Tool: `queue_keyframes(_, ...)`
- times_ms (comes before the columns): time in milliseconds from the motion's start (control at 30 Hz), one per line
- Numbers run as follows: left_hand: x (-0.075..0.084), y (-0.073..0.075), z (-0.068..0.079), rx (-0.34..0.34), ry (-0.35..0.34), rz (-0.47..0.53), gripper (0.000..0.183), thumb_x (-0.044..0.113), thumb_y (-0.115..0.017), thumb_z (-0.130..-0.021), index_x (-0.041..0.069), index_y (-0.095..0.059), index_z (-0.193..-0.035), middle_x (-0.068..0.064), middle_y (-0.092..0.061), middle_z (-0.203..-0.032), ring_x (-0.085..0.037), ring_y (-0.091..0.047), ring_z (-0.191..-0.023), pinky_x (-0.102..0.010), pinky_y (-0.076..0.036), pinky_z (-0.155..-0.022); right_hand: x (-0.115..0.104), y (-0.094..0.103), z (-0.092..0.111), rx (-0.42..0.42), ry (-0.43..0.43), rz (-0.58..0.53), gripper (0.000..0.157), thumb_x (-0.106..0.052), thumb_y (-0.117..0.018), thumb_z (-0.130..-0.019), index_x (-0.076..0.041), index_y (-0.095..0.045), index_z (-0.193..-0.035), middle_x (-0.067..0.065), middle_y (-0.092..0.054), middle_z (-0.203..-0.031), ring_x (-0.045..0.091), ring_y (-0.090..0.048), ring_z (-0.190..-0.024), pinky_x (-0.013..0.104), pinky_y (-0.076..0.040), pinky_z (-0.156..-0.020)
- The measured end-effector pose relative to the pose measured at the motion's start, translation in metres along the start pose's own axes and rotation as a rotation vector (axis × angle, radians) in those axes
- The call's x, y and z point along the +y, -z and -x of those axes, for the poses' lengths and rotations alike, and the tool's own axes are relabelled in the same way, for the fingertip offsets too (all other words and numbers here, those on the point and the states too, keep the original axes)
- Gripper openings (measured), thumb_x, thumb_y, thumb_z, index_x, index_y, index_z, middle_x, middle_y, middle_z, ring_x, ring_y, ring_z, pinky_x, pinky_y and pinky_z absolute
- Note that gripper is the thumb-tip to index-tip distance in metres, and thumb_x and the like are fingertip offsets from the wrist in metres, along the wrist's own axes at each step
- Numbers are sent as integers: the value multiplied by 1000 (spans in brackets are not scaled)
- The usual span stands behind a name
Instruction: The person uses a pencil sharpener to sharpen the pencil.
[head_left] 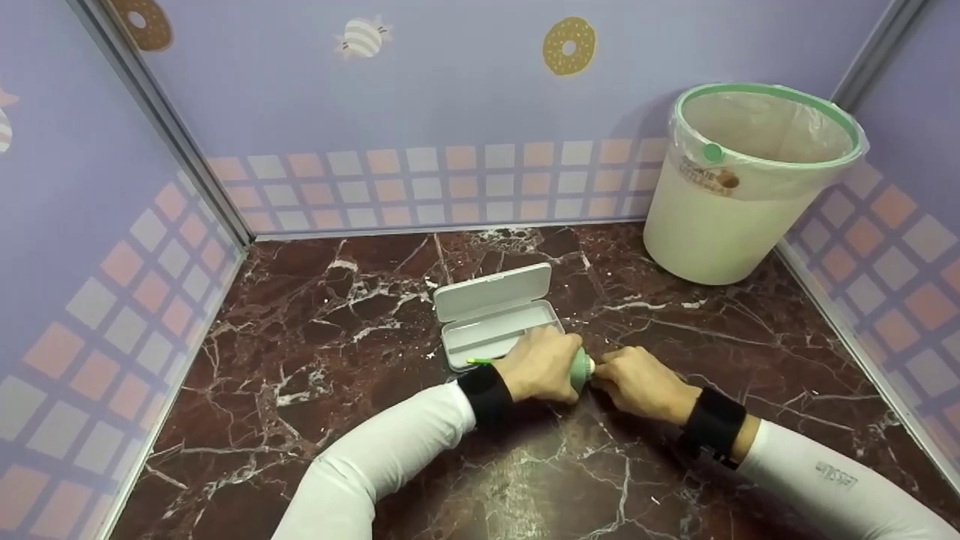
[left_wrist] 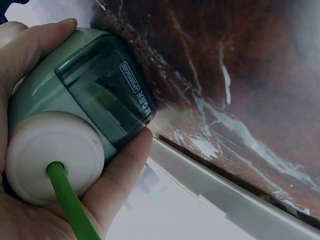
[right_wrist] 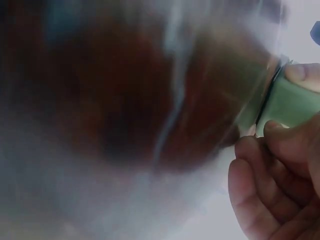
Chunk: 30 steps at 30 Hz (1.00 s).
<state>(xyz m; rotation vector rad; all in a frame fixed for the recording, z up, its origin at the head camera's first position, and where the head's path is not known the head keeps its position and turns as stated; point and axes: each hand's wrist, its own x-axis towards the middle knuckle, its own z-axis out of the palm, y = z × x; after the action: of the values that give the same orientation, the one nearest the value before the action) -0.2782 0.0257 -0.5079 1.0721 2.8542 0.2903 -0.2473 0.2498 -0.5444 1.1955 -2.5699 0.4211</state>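
Note:
My left hand (head_left: pixel 544 364) grips a green pencil sharpener (left_wrist: pixel 47 90) with a dark see-through shavings bin. A green pencil (left_wrist: pixel 72 205) sticks out of the hole in its pale round front, and its end (head_left: pixel 480 361) shows left of that hand in the head view. On the sharpener's other side my right hand (head_left: pixel 643 381) pinches a small part with thumb and forefinger, probably the crank knob, mostly hidden by the fingers. Just behind the left hand lies an open white pencil case (head_left: pixel 491 296), its lid raised and its visible compartments bare.
A pale waste bin (head_left: pixel 720 232) with a green rim and a clear liner stands at the back right. Purple patterned panels (head_left: pixel 465 97) enclose the dark red marbled table (head_left: pixel 300 435) at the back and both sides. Small white specks lie about the case.

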Motion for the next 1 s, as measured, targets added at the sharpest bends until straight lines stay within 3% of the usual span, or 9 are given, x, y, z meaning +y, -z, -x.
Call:
queue_keyframes(267,1,0,0,15,4,-6,48,39,-100,-69,19,-69,-100,2,-71,-89,-16,-63,-74,-31,-56,-63,-10,10,2,-57,7,-46,22,-2,-89,-82,-16,-73,-77,-5,-67,-68,7,-64,-60,32,-56,-55)
queue_keyframes(433,1,1,0,11,11,1,48,38,-101,-70,19,-68,-99,2,-70,-88,-16,-63,-74,-32,-58,-65,-18,23,2,-74,17,-94,19,-5,-92,-83,-17,-78,-79,-7,-65,-66,-1,-54,-59,24,-52,-53)
queue_keyframes(600,2,1,0,10,11,12,47,37,-101,-70,20,-69,-99,3,-70,-87,-16,-63,-75,-32,-58,-66,-22,37,2,-27,57,-92,21,0,-90,-78,-16,-77,-79,-8,-62,-65,-3,-49,-58,19,-48,-52)
queue_keyframes(733,1,3,1,12,12,27,45,35,-100,-71,20,-68,-99,4,-68,-86,-15,-62,-74,-30,-54,-64,-22,52,-5,35,76,-60,24,5,-85,-73,-16,-76,-81,-7,-64,-68,0,-54,-58,23,-52,-53)
queue_keyframes(867,0,3,0,9,-7,33,44,35,-99,-72,19,-67,-99,5,-67,-86,-14,-62,-74,-28,-53,-63,-19,61,-11,44,88,-28,26,6,-84,-71,-16,-75,-80,-7,-65,-68,2,-55,-58,26,-52,-54)
queue_keyframes(1000,0,3,0,5,-19,34,46,35,-100,-72,19,-68,-100,4,-69,-87,-14,-62,-74,-28,-54,-64,-14,64,-16,63,73,-33,25,7,-86,-71,-14,-83,-84,-5,-72,-71,6,-63,-58,29,-56,-56)
